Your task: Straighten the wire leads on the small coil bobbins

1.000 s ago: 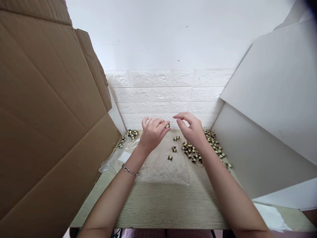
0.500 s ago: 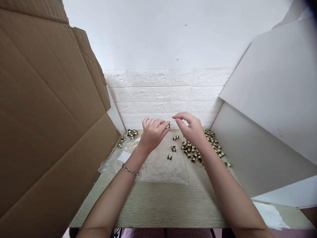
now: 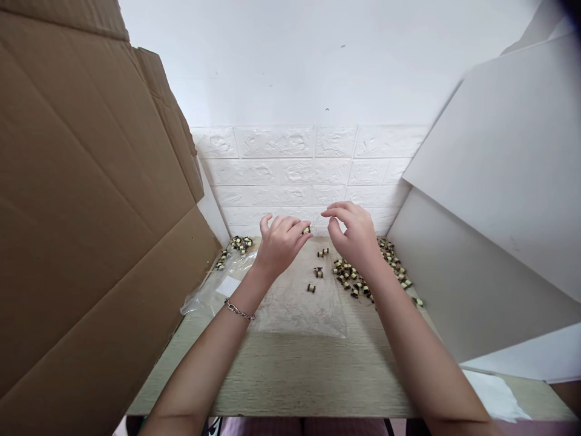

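**Black-and-yellow spool-shaped coil pinched in the bare left hand, long axis crosswise**

At the far left stands a brown corrugated-cardboard panel. To its right, at the back of the pale wood-grained counter, lies a small heap of black-and-yellow coils. Next, a flat clear plastic bag rests on the counter; a white rectangular label shows at its left part. A silver chain bracelet encircles the left wrist.

The left-hand grip is pinched, thumb against fingertip, on the coil, which is raised above the counter before a white brick-patterned wall. The coil's long axis runs roughly left to right. The exposed end points right, toward the other hand; the opposite end is covered by the fingers. Thin wires extend up and right from the exposed end.

Below the held coil and slightly right, a few loose spool-shaped coils lie on the bag; the nearest lies with its long axis crosswise. The bare right hand is raised opposite the left, thumb and index finger parted; whether its grip holds a wire end cannot be told. A larger pile of coils spreads beneath and beyond the right wrist. At the far right stand smooth white panels.
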`<action>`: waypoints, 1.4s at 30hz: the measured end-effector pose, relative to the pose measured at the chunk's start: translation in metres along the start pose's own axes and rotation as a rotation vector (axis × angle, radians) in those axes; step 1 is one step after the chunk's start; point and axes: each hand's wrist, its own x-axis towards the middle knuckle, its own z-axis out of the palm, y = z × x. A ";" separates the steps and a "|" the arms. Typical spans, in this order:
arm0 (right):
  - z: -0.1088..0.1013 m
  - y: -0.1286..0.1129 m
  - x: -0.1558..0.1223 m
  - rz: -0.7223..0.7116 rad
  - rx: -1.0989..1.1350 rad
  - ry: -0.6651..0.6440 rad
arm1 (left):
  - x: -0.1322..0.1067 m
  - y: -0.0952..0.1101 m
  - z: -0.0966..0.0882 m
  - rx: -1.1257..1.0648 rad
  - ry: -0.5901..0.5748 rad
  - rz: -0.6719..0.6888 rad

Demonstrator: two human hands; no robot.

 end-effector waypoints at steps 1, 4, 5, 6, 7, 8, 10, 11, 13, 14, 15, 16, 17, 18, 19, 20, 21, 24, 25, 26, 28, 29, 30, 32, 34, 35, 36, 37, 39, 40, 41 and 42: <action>0.000 0.000 0.000 0.000 -0.001 -0.005 | 0.000 0.000 0.000 -0.001 0.002 -0.001; 0.001 -0.001 0.000 0.003 -0.008 -0.020 | 0.000 0.000 0.000 0.000 0.004 0.002; 0.001 -0.001 0.000 0.004 -0.010 -0.023 | 0.000 0.000 0.000 0.003 0.005 0.003; 0.002 -0.001 0.000 0.005 -0.011 -0.024 | 0.000 0.000 0.000 0.005 0.005 0.003; 0.002 -0.002 -0.001 0.005 -0.009 -0.023 | 0.000 0.000 0.000 0.007 0.006 0.004; 0.002 -0.002 -0.001 0.006 -0.004 -0.020 | 0.000 0.000 0.000 0.009 0.006 0.006; 0.002 -0.002 -0.001 0.008 0.009 -0.017 | 0.000 0.000 0.000 0.013 0.007 0.010; 0.002 -0.002 -0.001 0.007 0.015 -0.019 | 0.000 0.000 0.000 0.014 0.004 0.013; 0.003 -0.003 -0.001 -0.001 0.021 -0.026 | 0.000 0.000 0.000 0.014 -0.001 0.016; 0.003 -0.004 -0.001 -0.009 0.022 -0.030 | 0.000 0.000 0.000 0.012 -0.003 0.016; 0.003 -0.005 -0.002 -0.017 0.024 -0.031 | 0.000 0.000 0.001 0.011 -0.002 0.015; 0.003 -0.006 -0.002 -0.025 0.027 -0.031 | 0.000 0.000 0.001 0.010 -0.001 0.013; 0.003 -0.007 -0.002 -0.031 0.029 -0.032 | 0.000 0.000 0.000 0.009 0.001 0.010; 0.002 -0.008 -0.002 -0.035 0.031 -0.033 | 0.000 0.000 0.000 0.008 0.003 0.007; 0.002 -0.009 -0.002 -0.038 0.033 -0.036 | 0.000 0.000 0.000 0.007 0.002 0.004; 0.002 -0.010 -0.002 -0.040 0.033 -0.039 | 0.000 0.001 0.000 0.005 0.001 0.002; 0.001 -0.011 -0.002 -0.041 0.033 -0.044 | 0.001 0.001 0.000 0.003 -0.001 -0.001; 0.000 -0.013 -0.002 -0.049 0.035 -0.058 | 0.001 0.001 0.000 0.000 0.000 -0.010; 0.000 -0.013 -0.003 -0.051 0.038 -0.064 | 0.001 0.001 0.000 -0.001 0.000 -0.013; 0.000 -0.013 -0.003 -0.053 0.041 -0.069 | 0.001 0.001 0.000 -0.001 0.000 -0.015; 0.000 -0.014 -0.003 -0.057 0.048 -0.078 | 0.001 0.000 0.000 -0.002 -0.003 -0.020; 0.000 -0.014 -0.003 -0.060 0.049 -0.082 | 0.001 0.000 0.000 -0.003 -0.006 -0.023; 0.000 -0.014 -0.004 -0.064 0.050 -0.086 | 0.001 0.000 0.000 -0.005 -0.008 -0.028; -0.001 -0.013 -0.003 -0.069 0.050 -0.091 | 0.001 0.000 0.000 -0.008 -0.009 -0.040; -0.001 -0.013 -0.003 -0.066 0.047 -0.093 | 0.001 0.000 0.000 -0.010 -0.008 -0.051; -0.002 -0.013 -0.003 -0.062 0.045 -0.093 | 0.001 0.000 -0.001 -0.011 -0.007 -0.055; -0.002 -0.013 -0.003 -0.058 0.042 -0.092 | 0.001 0.000 -0.001 -0.013 -0.006 -0.058; -0.002 -0.013 -0.003 -0.054 0.038 -0.090 | 0.001 0.000 -0.001 -0.014 -0.007 -0.060; -0.003 -0.012 -0.003 -0.048 0.029 -0.086 | 0.001 0.000 -0.001 -0.015 -0.009 -0.060; -0.003 -0.012 -0.003 -0.047 0.022 -0.085 | 0.001 0.000 -0.001 -0.016 -0.012 -0.057; -0.003 -0.011 -0.003 -0.046 0.013 -0.082 | 0.001 0.000 -0.001 -0.016 -0.014 -0.051; -0.003 -0.010 -0.003 -0.045 0.001 -0.081 | 0.001 0.000 -0.001 -0.014 -0.014 -0.044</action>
